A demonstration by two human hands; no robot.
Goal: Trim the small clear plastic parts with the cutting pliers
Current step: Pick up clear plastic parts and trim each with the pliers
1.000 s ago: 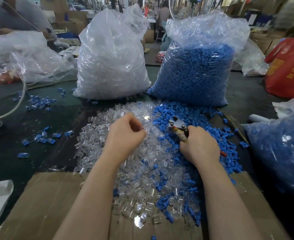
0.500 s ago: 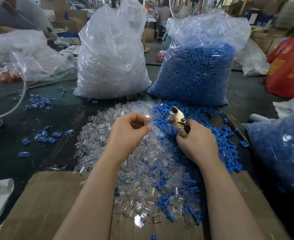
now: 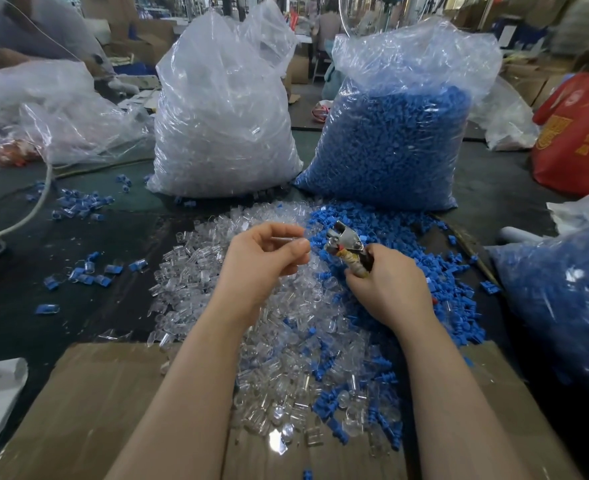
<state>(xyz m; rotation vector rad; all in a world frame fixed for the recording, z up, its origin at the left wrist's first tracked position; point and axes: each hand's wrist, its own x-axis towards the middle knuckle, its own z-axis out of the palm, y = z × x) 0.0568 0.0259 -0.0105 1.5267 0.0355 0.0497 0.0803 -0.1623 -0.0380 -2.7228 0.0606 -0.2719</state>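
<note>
My left hand hovers over a heap of small clear plastic parts and pinches one clear part between thumb and fingertips. My right hand grips the taped handles of the cutting pliers. The pliers' metal jaws point up and left, a short gap to the right of the pinched part. Blue plastic parts lie mixed into the right side of the heap.
A big bag of clear parts and a big bag of blue parts stand behind the heap. Another blue-filled bag lies at right. Flat cardboard lies at the near edge. Loose blue pieces dot the dark table at left.
My left hand lifted a clear part out of the heap and turned toward the pliers. My right hand raised the pliers and swung their jaws left, toward the part.
</note>
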